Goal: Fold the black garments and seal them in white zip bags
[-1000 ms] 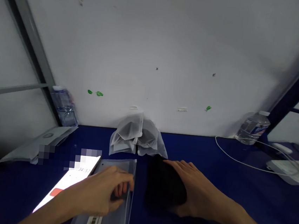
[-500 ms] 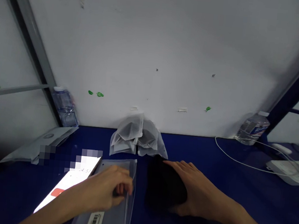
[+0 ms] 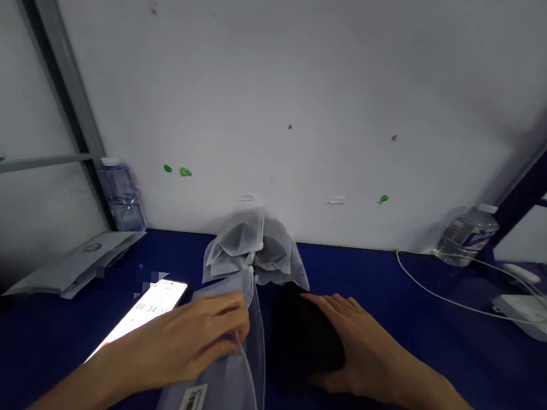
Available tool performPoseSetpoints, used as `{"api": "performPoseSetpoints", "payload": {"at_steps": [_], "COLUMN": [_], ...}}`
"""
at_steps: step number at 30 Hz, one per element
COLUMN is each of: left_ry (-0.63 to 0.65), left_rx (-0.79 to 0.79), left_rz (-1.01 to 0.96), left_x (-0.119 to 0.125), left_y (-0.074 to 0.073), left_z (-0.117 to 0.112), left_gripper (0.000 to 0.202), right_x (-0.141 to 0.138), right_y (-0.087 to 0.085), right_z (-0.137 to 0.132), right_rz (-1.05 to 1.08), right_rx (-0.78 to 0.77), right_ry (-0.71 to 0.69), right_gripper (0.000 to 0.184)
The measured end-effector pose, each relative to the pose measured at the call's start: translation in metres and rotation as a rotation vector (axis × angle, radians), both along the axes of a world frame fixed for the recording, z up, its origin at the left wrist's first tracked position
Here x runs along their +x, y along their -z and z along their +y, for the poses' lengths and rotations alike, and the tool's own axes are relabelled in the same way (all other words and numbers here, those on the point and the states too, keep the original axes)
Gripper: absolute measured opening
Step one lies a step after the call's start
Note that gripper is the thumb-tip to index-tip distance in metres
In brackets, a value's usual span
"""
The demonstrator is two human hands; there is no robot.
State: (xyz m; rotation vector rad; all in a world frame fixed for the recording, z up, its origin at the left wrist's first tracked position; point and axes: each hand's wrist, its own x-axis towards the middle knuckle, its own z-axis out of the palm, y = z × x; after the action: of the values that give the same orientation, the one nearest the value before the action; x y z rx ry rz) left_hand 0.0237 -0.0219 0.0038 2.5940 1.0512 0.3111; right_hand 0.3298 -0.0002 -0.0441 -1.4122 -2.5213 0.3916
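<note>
My left hand (image 3: pixel 210 337) pinches the zip edge of a frosted plastic zip bag (image 3: pixel 229 391). Its edge is lifted, and the bag's mouth gapes a little on the right side. A white barcode label (image 3: pixel 191 406) is stuck near the bag's lower end. To the right, my right hand (image 3: pixel 354 348) wraps round a soft, dark black bundle (image 3: pixel 302 337), which looks like folded fabric; its details are lost in the dark. The bundle rests on the blue table, close beside the bag but apart from my left hand.
Filled frosted bags (image 3: pixel 238 240) lean against the white wall. A lit phone (image 3: pixel 155 300) with a running timer lies left, near grey packets (image 3: pixel 79 257). Water bottles stand at the left (image 3: pixel 122 197) and right (image 3: pixel 468 237). A white cable (image 3: pixel 420 287) runs to a power strip (image 3: pixel 534 314).
My left hand has taken hold of the zip bag's edge and lifted it, shifting the bag rightward and opening its side. My right hand stays on the black bundle.
</note>
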Motion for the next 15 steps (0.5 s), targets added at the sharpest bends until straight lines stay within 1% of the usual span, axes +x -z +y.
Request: {"api": "performPoseSetpoints", "payload": {"at_steps": [3, 8, 12, 15], "left_ry": [0.052, 0.142, 0.12, 0.101], "left_rx": [0.098, 0.21, 0.277, 0.296], "left_rz": [-0.03, -0.076, -0.099, -0.075], "left_x": [-0.0012, -0.0058, -0.0079, -0.0078], "left_y": [-0.0025, 0.0004, 0.0009, 0.0016], "left_z": [-0.0035, -0.0065, -0.0062, -0.0053], "left_gripper": [0.017, 0.021, 0.022, 0.02], "right_x": [0.0002, -0.0038, -0.0058, -0.0053], "right_y": [0.0046, 0.0089, 0.0113, 0.006], "right_z": [0.0003, -0.0002, 0.0023, 0.0037], "right_rz": [0.021, 0.043, 0.08, 0.099], "right_rx": [0.015, 0.052, 0.083, 0.071], "right_ry": [0.004, 0.02, 0.01, 0.033], "right_gripper": [0.104, 0.096, 0.085, 0.079]}}
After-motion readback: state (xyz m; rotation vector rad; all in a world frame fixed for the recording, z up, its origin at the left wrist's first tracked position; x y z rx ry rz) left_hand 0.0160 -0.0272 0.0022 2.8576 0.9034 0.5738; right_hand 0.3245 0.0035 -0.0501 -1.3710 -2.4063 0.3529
